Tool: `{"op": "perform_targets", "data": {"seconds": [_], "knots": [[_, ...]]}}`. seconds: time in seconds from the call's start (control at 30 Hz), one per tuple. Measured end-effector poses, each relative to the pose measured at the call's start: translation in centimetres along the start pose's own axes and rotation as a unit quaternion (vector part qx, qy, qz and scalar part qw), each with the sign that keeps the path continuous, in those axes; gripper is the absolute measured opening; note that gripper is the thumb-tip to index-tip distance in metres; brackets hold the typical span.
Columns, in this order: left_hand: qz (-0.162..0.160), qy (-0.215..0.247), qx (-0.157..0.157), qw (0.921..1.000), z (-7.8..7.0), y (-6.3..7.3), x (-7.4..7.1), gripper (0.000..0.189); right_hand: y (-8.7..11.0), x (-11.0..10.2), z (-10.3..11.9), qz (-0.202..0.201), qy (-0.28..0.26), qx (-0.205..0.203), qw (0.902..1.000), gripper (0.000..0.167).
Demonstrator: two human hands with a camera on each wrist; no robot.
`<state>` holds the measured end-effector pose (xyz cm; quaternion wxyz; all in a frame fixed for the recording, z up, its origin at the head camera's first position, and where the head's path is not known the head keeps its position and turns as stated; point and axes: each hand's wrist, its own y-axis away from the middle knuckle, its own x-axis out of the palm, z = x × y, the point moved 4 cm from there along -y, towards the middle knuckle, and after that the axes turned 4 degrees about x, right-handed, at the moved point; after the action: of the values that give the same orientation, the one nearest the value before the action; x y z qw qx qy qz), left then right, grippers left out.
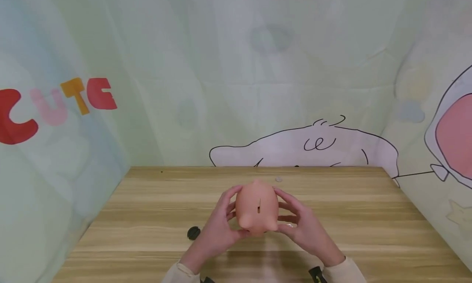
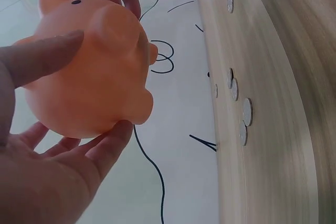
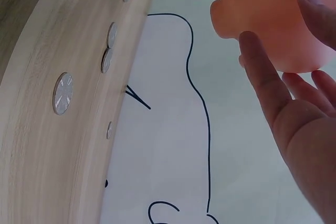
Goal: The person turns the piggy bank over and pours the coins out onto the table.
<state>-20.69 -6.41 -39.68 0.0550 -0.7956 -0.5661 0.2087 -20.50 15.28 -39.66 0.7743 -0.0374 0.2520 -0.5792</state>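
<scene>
An orange-pink piggy bank [image 1: 250, 197] is held up over the wooden table, its coin slot facing the head camera. My left hand [image 1: 217, 232] grips one side, thumb near the snout and fingers underneath, as the left wrist view shows. On the other side my right hand [image 1: 307, 225] holds the bank [image 3: 278, 19] with thumb and curled fingers. In both wrist views the bank hangs clear of the tabletop. Several silver coins [image 2: 248, 112] lie on the wood; a larger-looking coin [image 3: 63, 93] shows in the right wrist view.
A small black round piece [image 1: 193, 233] lies on the table [image 1: 147, 209] left of my left hand. One coin [image 1: 278, 179] sits near the back edge. Printed cloth walls [image 1: 236, 70] stand behind the table and at both sides.
</scene>
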Motion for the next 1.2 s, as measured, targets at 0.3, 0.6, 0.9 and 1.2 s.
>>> {"op": "perform_targets", "data": {"seconds": [0.3,0.6,0.9,1.2], "knots": [[0.005,0.041,-0.056,0.9976,0.5,0.1,-0.2,0.093,-0.1,-0.3,-0.5,0.037,-0.003,0.032,0.9988,0.088],[0.034,0.041,-0.091,0.9944,0.8,0.0,-0.4,0.073,0.0,-0.3,-1.0,0.036,-0.028,0.102,0.9937,0.071],[0.066,0.015,-0.122,0.9902,0.7,-0.1,0.0,0.060,0.0,0.0,-0.5,0.014,-0.028,0.184,0.9824,0.049],[0.047,0.039,-0.129,0.9898,1.3,0.2,0.0,0.062,0.0,0.6,-1.1,0.007,-0.069,0.212,0.9749,0.056]]}}
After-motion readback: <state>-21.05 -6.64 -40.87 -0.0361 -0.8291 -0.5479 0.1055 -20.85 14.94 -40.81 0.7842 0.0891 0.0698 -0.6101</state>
